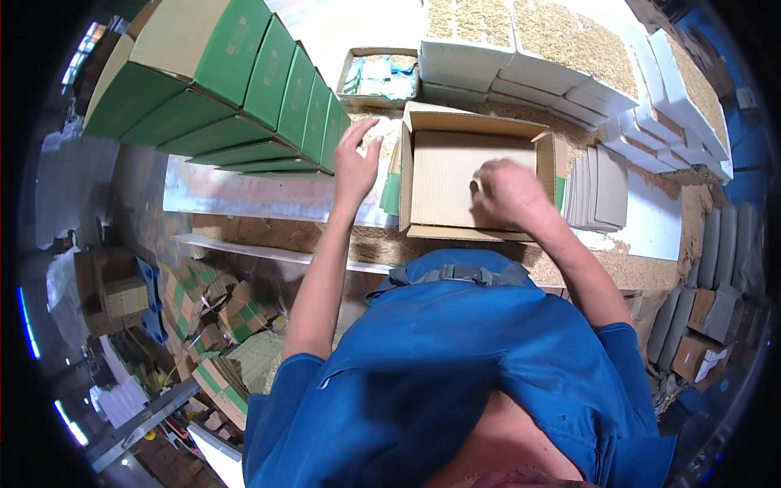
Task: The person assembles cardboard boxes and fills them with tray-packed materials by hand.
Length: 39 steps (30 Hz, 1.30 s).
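An open cardboard carton (468, 233) with green outer sides stands in front of me, its flaps raised. A flat pale cardboard sheet (443, 171) lies inside it. Over the sheet, my right hand (511, 193) is closed with curled fingers, slightly blurred; the inside of its grip is hidden. My left hand (356, 163) hovers open left of the carton, fingers apart and nothing in it. Nearest to it on the left is a row of green boxes (260, 89).
Behind the carton is a small open box (344, 101) of blue-and-white packets. White stacked blocks with grainy tan tops (464, 63) fill the back right. Grey cardboard pieces (606, 187) stand right of the carton. Flattened cartons (220, 382) lie lower left.
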Motion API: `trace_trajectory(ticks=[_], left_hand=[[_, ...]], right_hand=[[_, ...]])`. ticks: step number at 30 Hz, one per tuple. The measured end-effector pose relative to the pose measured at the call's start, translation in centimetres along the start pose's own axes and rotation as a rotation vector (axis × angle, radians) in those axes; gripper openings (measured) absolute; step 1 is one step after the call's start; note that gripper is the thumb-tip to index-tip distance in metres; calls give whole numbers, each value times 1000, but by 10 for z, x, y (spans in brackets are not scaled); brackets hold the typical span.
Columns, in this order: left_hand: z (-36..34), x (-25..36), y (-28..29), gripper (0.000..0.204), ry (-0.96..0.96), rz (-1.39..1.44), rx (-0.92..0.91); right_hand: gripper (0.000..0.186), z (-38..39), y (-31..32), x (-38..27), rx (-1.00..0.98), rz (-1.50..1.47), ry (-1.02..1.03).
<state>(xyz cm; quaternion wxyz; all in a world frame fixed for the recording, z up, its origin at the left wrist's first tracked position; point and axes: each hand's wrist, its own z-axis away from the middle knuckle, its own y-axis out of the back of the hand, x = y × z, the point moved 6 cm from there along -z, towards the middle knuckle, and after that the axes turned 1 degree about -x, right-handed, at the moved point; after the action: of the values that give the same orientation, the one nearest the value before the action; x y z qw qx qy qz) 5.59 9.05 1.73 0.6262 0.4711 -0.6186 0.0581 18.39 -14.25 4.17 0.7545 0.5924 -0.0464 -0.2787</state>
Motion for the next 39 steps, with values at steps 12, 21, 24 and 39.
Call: trace_trajectory(ticks=[12, 21, 24, 39], left_hand=[[-200, -121, -115, 41, -43, -714, -210], [-220, -147, -109, 19, 58, -631, -80], [-223, -146, -95, 23, 117, -555, -69], [-103, 7, -4, 23, -116, 280, 278]], right_hand=[[35, 59, -9, -4, 21, -512, -72], [25, 61, -4, -6, 109, -690, -199], [22, 52, 5, -13, 148, -607, -91], [21, 75, 33, 24, 621, -516, 8]])
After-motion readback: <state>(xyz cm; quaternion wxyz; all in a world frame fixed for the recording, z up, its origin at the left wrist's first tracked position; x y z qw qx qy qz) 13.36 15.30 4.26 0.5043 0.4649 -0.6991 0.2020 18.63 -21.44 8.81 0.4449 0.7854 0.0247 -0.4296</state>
